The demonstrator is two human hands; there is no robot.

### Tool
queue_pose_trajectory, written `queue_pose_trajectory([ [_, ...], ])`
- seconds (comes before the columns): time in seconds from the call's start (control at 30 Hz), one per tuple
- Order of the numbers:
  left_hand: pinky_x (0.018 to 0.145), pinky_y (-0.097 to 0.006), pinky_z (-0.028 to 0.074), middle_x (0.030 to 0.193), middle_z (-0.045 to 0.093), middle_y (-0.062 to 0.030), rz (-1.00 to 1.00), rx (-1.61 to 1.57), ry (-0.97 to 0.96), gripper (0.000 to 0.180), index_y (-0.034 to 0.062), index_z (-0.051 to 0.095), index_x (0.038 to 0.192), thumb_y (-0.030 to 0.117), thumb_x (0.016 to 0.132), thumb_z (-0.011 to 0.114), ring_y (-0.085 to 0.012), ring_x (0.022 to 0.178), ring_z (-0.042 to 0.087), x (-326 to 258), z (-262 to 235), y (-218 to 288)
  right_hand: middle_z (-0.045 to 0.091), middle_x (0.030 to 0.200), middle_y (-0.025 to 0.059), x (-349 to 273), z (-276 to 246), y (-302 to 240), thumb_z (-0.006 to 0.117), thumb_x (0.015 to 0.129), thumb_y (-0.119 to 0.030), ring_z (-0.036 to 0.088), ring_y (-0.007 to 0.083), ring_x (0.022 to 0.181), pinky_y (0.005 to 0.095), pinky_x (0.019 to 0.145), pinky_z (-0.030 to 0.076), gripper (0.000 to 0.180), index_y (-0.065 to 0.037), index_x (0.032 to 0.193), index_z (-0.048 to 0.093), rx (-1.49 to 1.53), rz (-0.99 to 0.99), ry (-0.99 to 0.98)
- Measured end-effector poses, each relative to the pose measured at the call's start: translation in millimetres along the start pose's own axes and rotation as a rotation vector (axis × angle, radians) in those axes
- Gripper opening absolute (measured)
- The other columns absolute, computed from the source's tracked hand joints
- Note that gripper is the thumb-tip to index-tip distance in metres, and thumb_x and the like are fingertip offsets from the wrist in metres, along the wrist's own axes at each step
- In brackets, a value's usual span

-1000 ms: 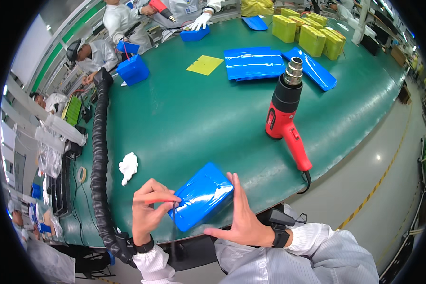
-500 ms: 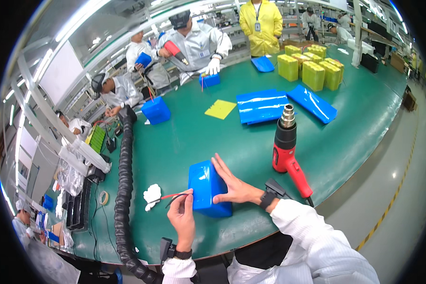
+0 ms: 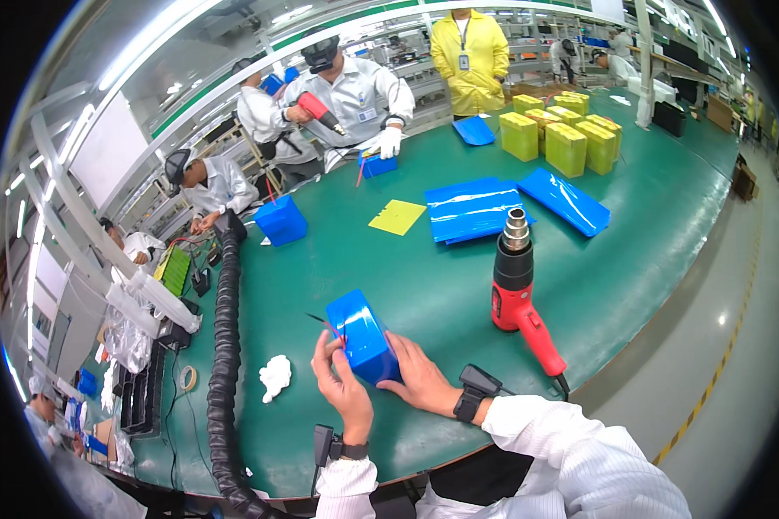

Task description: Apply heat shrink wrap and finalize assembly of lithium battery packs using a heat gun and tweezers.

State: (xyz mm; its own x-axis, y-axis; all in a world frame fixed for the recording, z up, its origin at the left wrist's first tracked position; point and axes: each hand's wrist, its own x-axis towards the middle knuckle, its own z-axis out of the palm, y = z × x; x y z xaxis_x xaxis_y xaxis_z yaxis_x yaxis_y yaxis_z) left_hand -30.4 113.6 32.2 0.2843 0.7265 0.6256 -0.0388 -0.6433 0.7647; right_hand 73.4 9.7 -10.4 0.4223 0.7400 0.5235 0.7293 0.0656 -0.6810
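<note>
A battery pack in glossy blue wrap (image 3: 368,346) is between my two hands above the near part of the table, turned and tilted. Red and black wires (image 3: 327,325) stick out from its left side, their ends pointing up and left. My left hand (image 3: 344,389) grips the pack's left side, its fingertips close beside the wires. Around the right side curls my right hand (image 3: 420,376), fingers along the wrap and thumb low near the front corner. Whether the pack's underside touches the table is hidden.
A red heat gun (image 3: 519,298) stands nozzle-up at right. Beyond lie blue wrap sleeves (image 3: 472,212), a yellow sheet (image 3: 397,217) and several yellow packs (image 3: 565,149). White crumpled material (image 3: 275,378) and a black hose (image 3: 225,346) are at left. Co-workers stand across the table.
The pack has turned and tilted, shifting slightly left. My left fingers have moved from pinching the wires to the pack's side, and my right hand has slid lower, its fingers now curled around the pack.
</note>
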Motion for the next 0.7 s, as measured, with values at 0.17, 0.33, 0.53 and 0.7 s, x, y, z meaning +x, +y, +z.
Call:
queue_pose_trajectory([
  [0.17,0.109,-0.045,0.041,0.153,0.039,-0.0165,-0.079,-0.179,0.136,0.047,0.0014,0.034,0.153,0.019,0.110,0.037,-0.0303,0.133,0.047,-6.3,-4.3,-19.7,0.047,0.142,0.0266,60.8,25.0,35.0,0.085,0.082,-0.034,0.052,0.0459,0.128,0.0503,0.107,0.046,0.101,-0.005,0.160,0.026,0.017,0.042,-0.035],
  [0.33,0.104,-0.037,0.043,0.132,0.053,-0.0122,-0.489,0.008,0.085,0.031,0.0022,0.052,0.133,0.016,0.105,0.055,-0.0225,0.119,0.054,-14.6,-28.6,-92.9,0.059,0.115,0.0180,125.0,86.5,65.4,0.080,0.085,-0.031,0.058,0.0363,0.111,0.0475,0.091,0.048,0.076,0.000,0.144,0.043,-0.327,0.255,0.155],
  [0.53,0.103,-0.036,0.044,0.127,0.055,-0.0124,-0.459,0.095,0.021,0.029,0.0023,0.057,0.127,0.009,0.099,0.061,-0.0236,0.116,0.055,-12.4,-33.0,-104.2,0.060,0.102,0.0096,115.2,100.1,69.2,0.070,0.088,-0.023,0.058,0.0276,0.102,0.0419,0.087,0.043,0.026,-0.009,0.110,0.068,-0.428,-0.014,0.105],
  [0.7,0.110,-0.047,0.038,0.130,0.054,-0.0175,-0.167,0.606,-0.279,0.037,0.0026,0.058,0.127,0.014,0.094,0.066,-0.0356,0.126,0.050,-12.7,-15.6,-88.6,0.061,0.104,0.0096,110.6,92.1,66.8,0.069,0.089,-0.024,0.058,0.0278,0.105,0.0416,0.089,0.044,0.020,-0.009,0.103,0.069,-0.336,0.011,0.087],
])
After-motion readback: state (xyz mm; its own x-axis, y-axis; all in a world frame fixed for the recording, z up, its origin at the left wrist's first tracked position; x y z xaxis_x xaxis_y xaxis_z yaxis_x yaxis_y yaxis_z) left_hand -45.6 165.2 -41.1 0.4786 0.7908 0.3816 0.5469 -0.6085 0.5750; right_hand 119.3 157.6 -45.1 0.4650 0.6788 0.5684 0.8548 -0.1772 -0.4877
